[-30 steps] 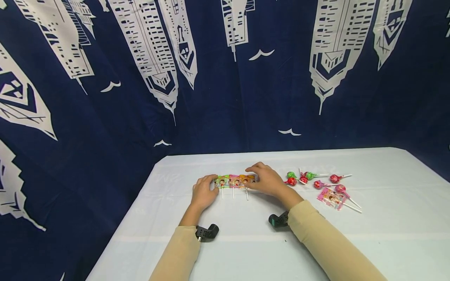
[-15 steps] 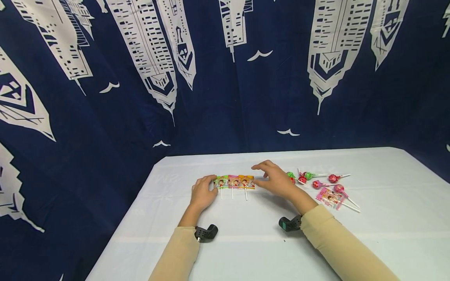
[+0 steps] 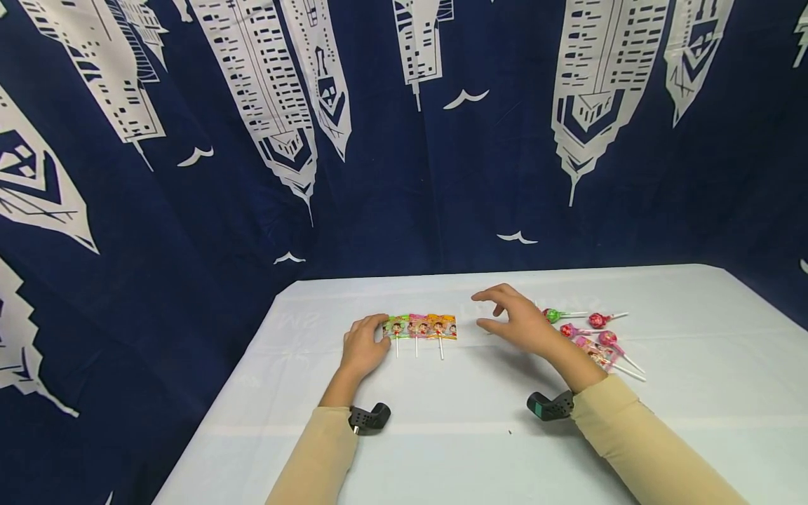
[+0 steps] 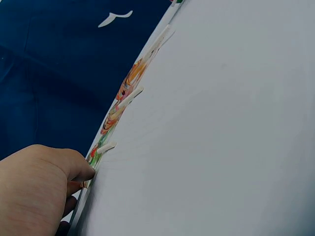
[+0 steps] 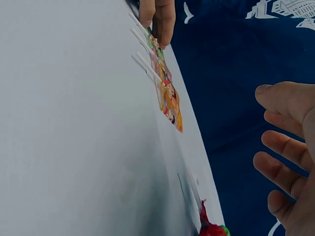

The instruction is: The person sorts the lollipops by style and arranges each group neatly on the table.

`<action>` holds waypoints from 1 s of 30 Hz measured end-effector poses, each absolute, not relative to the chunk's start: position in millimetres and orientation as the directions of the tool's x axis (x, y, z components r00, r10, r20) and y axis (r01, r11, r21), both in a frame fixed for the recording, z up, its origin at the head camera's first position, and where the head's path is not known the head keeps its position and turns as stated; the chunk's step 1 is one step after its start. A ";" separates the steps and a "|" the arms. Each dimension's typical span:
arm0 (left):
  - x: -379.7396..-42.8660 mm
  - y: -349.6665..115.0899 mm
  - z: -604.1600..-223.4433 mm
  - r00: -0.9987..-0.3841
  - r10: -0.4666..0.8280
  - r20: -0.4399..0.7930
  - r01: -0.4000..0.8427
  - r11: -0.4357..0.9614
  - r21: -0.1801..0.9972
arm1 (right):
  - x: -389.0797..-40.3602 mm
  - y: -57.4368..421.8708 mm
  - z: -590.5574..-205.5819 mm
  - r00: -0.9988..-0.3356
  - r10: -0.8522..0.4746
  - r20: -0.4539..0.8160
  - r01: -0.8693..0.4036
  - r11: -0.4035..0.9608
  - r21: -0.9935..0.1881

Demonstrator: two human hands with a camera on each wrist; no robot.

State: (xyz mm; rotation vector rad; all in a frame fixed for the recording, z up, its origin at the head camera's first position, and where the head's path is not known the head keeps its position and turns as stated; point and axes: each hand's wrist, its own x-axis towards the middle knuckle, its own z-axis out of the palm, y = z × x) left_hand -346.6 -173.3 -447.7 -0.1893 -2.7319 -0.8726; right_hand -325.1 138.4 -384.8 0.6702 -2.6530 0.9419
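Observation:
Three flat-wrapped lollipops lie side by side on the white table, sticks toward the person: a green one (image 3: 396, 326), a pink one (image 3: 417, 325) and an orange one (image 3: 441, 326). At the row's left end, the left hand (image 3: 365, 346) holds the green lollipop's edge between thumb and fingers. The left wrist view shows that thumb (image 4: 81, 167) at the wrapper's end. To the right of the row, the right hand (image 3: 519, 321) is raised above the table, fingers spread and loosely bent, nothing between them. It hides some of the candies behind it.
On the right lie a green round lollipop (image 3: 553, 315), a red one (image 3: 597, 320), several pinkish ones and a pink flat-wrapped lollipop (image 3: 592, 351). A red lollipop (image 5: 211, 229) shows beneath the right hand. A dark blue patterned cloth (image 3: 391, 210) hangs behind the table.
The right hand has left the orange lollipop and moved to the right, over the loose round lollipops. The left hand and the row of three have stayed in place.

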 end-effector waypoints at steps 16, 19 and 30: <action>-348.4 -174.3 -449.7 -0.955 0.041 0.292 0.202 0.813 0.546 | -304.4 180.6 -382.6 -0.860 -0.333 0.387 -0.502 0.690 -0.522; -348.2 -174.1 -449.6 -0.956 0.042 0.292 0.204 0.809 0.552 | -301.4 189.1 -384.2 -0.863 -0.334 0.379 -0.497 0.691 -0.524; -347.7 -174.3 -449.5 -0.955 0.043 0.293 0.207 0.805 0.556 | -288.1 222.7 -384.1 -0.874 -0.378 0.306 -0.487 0.677 -0.552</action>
